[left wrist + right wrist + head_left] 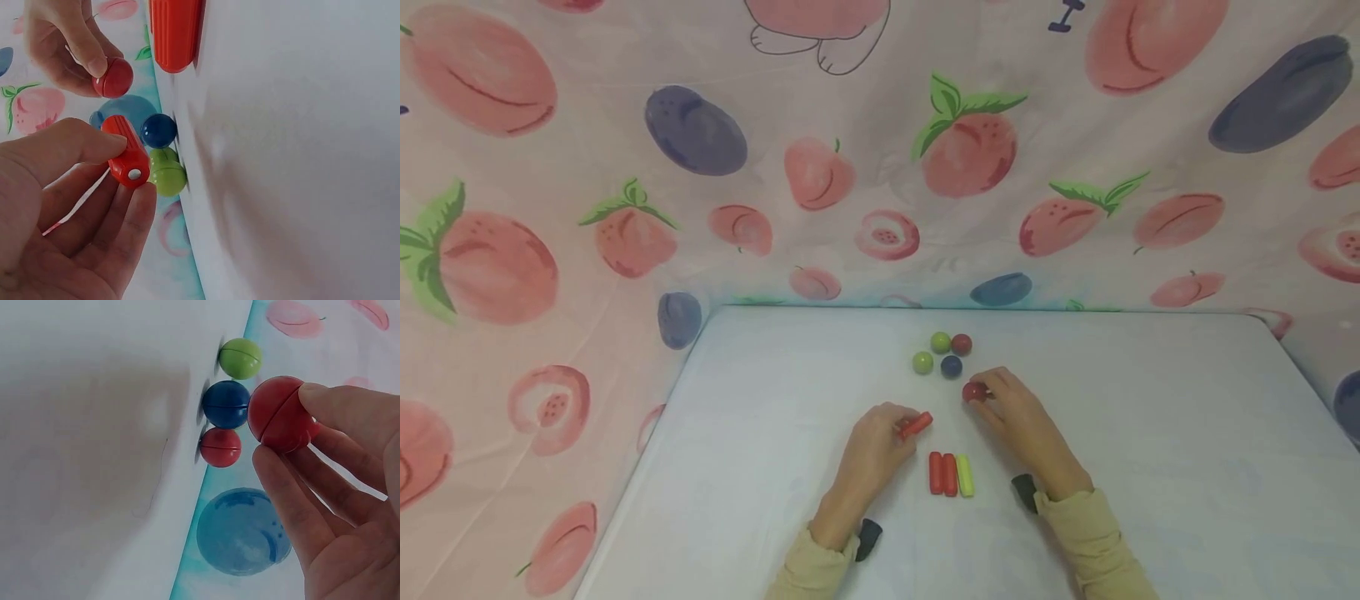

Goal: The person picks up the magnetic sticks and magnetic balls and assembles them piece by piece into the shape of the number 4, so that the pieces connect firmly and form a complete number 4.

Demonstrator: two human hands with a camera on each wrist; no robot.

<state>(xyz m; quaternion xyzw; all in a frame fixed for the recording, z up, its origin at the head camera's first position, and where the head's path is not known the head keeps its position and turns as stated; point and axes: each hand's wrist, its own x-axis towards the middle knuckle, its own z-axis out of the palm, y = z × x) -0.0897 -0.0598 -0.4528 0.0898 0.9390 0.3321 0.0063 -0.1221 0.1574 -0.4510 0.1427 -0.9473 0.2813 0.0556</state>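
Note:
My left hand [876, 446] pinches a short ribbed red rod [916, 425] between thumb and fingers. A silver dot marks the rod's near end [134, 174] in the left wrist view. To the right, my right hand [1018, 421] holds a glossy red ball [278, 414] with a dark seam, gripped by thumb and fingertips. Just beyond that hand stand a blue ball [951, 367], another red ball [962, 344] and two green balls [922, 362]. Between my forearms, two red rods [942, 474] and a yellow-green rod [965, 476] lie side by side.
Everything loose lies on a white-covered table [760, 392]. A fruit-patterned cloth [820, 100] hangs behind the table's back edge and along its left side. Dark straps [868, 540] show at both wrists by the beige sleeves [812, 571].

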